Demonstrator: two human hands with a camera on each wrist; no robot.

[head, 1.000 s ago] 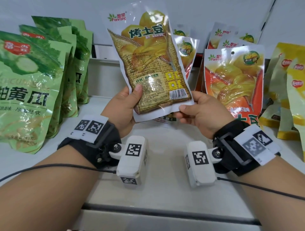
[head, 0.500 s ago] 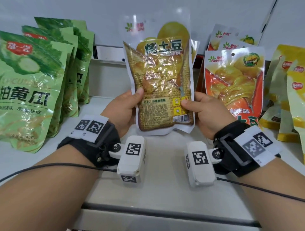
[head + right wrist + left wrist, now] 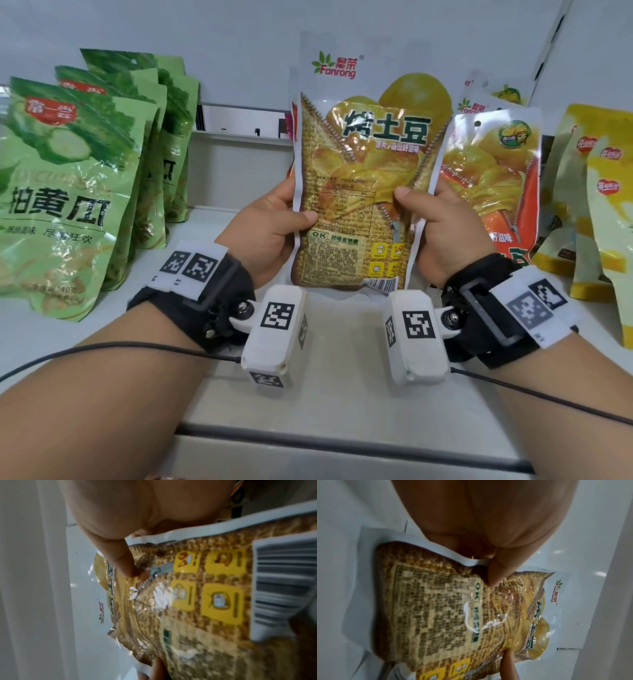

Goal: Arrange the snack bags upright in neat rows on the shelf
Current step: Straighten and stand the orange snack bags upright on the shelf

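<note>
Golden-brown roasted-potato bag [image 3: 363,192] is held upright above the shelf [image 3: 329,387], left hand [image 3: 270,236] and right hand [image 3: 442,233] each pinching a side edge, likely to square it before standing it left of the orange bag [image 3: 496,178] row.

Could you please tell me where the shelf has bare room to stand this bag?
Bare white shelf lies between the green cucumber bags and the orange potato bags. The yellow bags crowd the right end.
</note>
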